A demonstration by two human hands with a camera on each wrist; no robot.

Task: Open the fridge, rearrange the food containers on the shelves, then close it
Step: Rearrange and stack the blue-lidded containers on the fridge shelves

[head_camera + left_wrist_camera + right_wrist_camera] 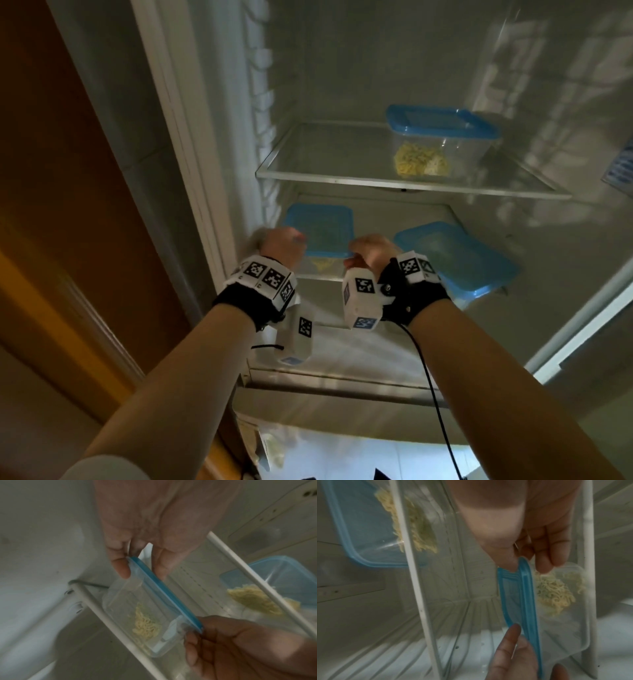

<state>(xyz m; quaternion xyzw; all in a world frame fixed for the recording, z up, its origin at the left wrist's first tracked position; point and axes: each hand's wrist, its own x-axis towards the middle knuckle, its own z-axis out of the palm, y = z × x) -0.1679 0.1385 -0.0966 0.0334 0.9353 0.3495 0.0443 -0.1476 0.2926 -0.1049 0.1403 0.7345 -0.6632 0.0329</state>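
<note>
The fridge stands open. A clear container with a blue lid (322, 229) and noodles inside is at the front left of the lower shelf (318, 275). My left hand (284, 245) pinches its left lid corner and my right hand (366, 251) grips its right end. In the left wrist view the left hand (139, 566) has thumb and finger on either side of the lid rim of this container (137, 608). In the right wrist view the right hand (525, 563) clamps the lid edge of the container (556, 615). Whether the container rests on the shelf or is lifted is unclear.
A second blue-lidded container (455, 257) sits at the right of the lower shelf. A third one (442, 137) with noodles stands at the right of the upper glass shelf (325, 178). The fridge's left wall (239, 137) is close to my left hand.
</note>
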